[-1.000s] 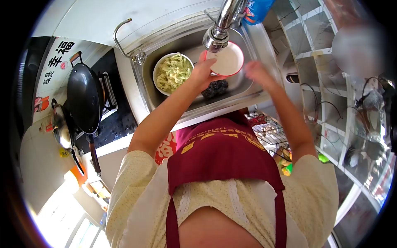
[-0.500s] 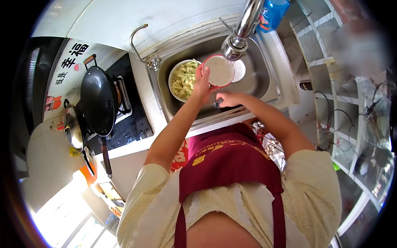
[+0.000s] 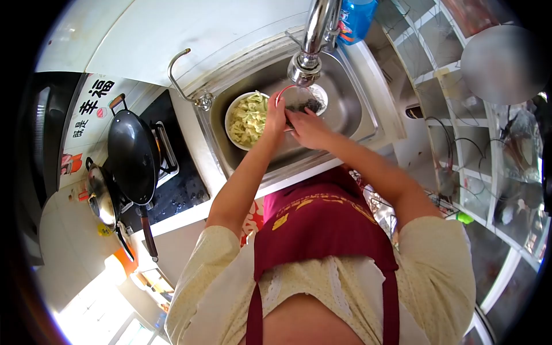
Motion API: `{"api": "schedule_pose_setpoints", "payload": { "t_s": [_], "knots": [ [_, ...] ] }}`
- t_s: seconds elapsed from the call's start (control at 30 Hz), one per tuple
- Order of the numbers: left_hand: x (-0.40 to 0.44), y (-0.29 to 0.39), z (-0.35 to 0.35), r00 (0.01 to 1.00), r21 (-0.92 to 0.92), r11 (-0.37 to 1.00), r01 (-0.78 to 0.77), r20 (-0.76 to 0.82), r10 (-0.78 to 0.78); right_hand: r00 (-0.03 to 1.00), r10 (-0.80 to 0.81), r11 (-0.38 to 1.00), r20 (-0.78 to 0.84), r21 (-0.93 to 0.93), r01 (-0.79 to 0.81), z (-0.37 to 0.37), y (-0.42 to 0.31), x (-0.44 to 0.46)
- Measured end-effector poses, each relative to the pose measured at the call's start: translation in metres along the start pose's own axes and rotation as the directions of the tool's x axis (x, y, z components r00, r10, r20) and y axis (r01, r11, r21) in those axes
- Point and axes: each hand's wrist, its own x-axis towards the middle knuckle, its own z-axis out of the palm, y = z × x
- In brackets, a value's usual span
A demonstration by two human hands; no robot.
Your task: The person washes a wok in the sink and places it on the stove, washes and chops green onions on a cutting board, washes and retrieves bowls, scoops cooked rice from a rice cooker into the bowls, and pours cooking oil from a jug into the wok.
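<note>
Fingers of the left hand [image 3: 276, 118] pinch a round, red-rimmed white bowl [image 3: 294, 94] over the grey steel sink [image 3: 349, 109]; the right hand [image 3: 310, 130] meets a blurred, dark scrubber [image 3: 313, 105], its finger closure indistinguishable.

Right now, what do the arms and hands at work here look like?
They are human, without cables or machine parts. The left hand and right hand are ungloved, and no watch shows. The forearms are bare below loose, short cream sleeves with fine speckles. Any rings would be too small to make out.
</note>
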Motion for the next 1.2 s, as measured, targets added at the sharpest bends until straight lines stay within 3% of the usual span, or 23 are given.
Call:
{"api": "schedule_pose_setpoints", "payload": {
  "t_s": [0.1,0.13,0.23,0.27,0.37,0.4,0.5,0.53,0.6,0.63,0.67,0.77,0.8,0.87,0.9,0.93,1.03,1.1,1.17,1.2],
  "knots": [
    [0.050,-0.035,-0.023,0.958,0.379,0.885,-0.269,0.195,0.208,0.946,-0.319,0.859,0.048,-0.407,0.310,-0.010,0.060,-0.002],
    [0.005,0.013,0.008,0.997,0.488,0.871,-0.051,0.077,0.016,0.899,-0.430,0.745,0.079,-0.533,0.402,-0.011,0.076,0.000],
    [0.021,0.028,0.011,0.983,0.346,0.929,0.128,0.082,-0.166,0.878,-0.479,0.611,0.004,-0.717,0.336,-0.037,0.076,0.012],
    [0.023,0.033,0.013,0.985,0.324,0.937,0.130,0.068,-0.160,0.914,-0.403,0.709,-0.053,-0.649,0.275,-0.036,0.065,0.011],
    [0.040,0.008,0.014,0.961,0.598,0.774,-0.207,-0.024,0.276,0.999,0.008,0.967,0.036,-0.255,0.002,-0.013,0.034,0.008],
    [0.030,0.011,0.021,0.962,0.571,0.800,-0.184,-0.061,0.265,0.987,0.158,0.987,0.019,-0.043,-0.157,-0.014,0.018,0.010],
    [0.054,-0.019,0.013,0.953,0.280,0.930,-0.239,-0.114,0.280,0.884,0.405,0.810,-0.232,0.541,-0.229,0.000,0.002,0.024],
    [0.042,-0.005,0.017,0.962,0.298,0.931,-0.211,-0.105,0.252,0.890,0.427,0.803,-0.160,0.520,-0.292,-0.006,-0.006,0.020],
    [0.031,0.026,0.019,0.993,0.389,0.913,-0.119,0.066,0.102,0.977,0.092,0.993,-0.190,0.097,-0.074,-0.007,0.008,0.004],
    [0.030,0.035,0.014,0.989,0.438,0.896,-0.081,0.145,0.018,0.986,-0.078,0.990,-0.149,-0.125,0.060,-0.010,0.020,-0.008],
    [0.062,0.017,-0.007,0.962,0.575,0.799,-0.175,0.274,0.014,0.917,-0.354,0.918,-0.184,-0.258,0.303,-0.019,0.040,-0.017],
    [0.030,0.057,0.008,0.912,0.601,0.782,0.164,0.209,-0.352,0.838,-0.544,0.769,-0.051,-0.430,0.473,-0.042,0.067,-0.007],
    [0.024,0.064,0.007,0.883,0.456,0.870,0.187,0.310,-0.353,0.832,-0.545,0.786,-0.108,-0.412,0.461,-0.041,0.064,-0.004],
    [0.008,0.045,0.019,0.992,0.298,0.949,0.103,0.045,-0.121,0.975,-0.181,0.969,-0.131,-0.191,0.155,-0.041,0.032,-0.004],
    [0.007,0.029,0.025,0.994,0.229,0.972,0.041,-0.107,-0.017,0.994,0.015,0.997,-0.109,-0.074,-0.023,-0.038,0.013,-0.002],
    [0.039,-0.023,0.013,0.921,0.307,0.890,-0.337,-0.088,0.379,0.945,0.197,0.973,-0.262,0.169,-0.156,-0.017,0.001,0.007],
    [0.026,-0.010,0.011,0.932,0.393,0.869,-0.299,-0.077,0.355,0.901,0.154,0.974,-0.406,0.218,-0.068,0.000,-0.006,-0.001],
    [0.033,0.005,-0.005,0.975,0.423,0.879,-0.221,0.113,0.190,0.950,-0.220,0.973,-0.222,-0.125,0.196,-0.015,0.028,-0.014],
    [0.044,0.012,-0.016,0.950,0.459,0.867,-0.195,0.309,0.050,0.862,-0.507,0.797,-0.012,-0.388,0.464,-0.033,0.062,-0.007],
    [0.041,0.027,-0.012,0.930,0.504,0.863,-0.016,0.325,-0.172,0.808,-0.588,0.697,0.039,-0.484,0.530,-0.040,0.072,0.006]
  ]
}}
